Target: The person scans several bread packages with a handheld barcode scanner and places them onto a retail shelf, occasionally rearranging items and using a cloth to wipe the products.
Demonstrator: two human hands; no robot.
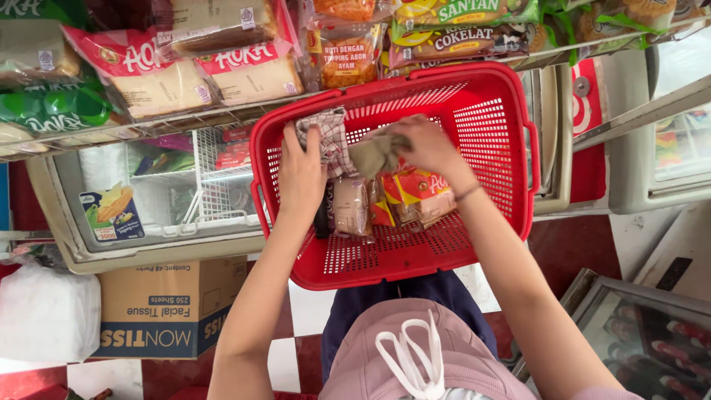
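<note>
A red plastic shopping basket (489, 111) sits in front of me, above my lap. My left hand (302, 174) lies flat inside it, pressing on a checked cloth (329, 137). My right hand (429, 144) is closed on a bunched olive-grey cloth (374, 154) just right of the left hand. Under the hands lie wrapped bread packets: a brown one (352, 207) and red-and-yellow ones (415, 192) on the basket floor.
A wire shelf (148, 122) with packaged bread runs along the top. Below it is a glass-lidded chest freezer (155, 244), with a cardboard tissue carton (163, 307) and a white bag (44, 315) on the red-and-white tiled floor. A drinks cooler (644, 326) stands at lower right.
</note>
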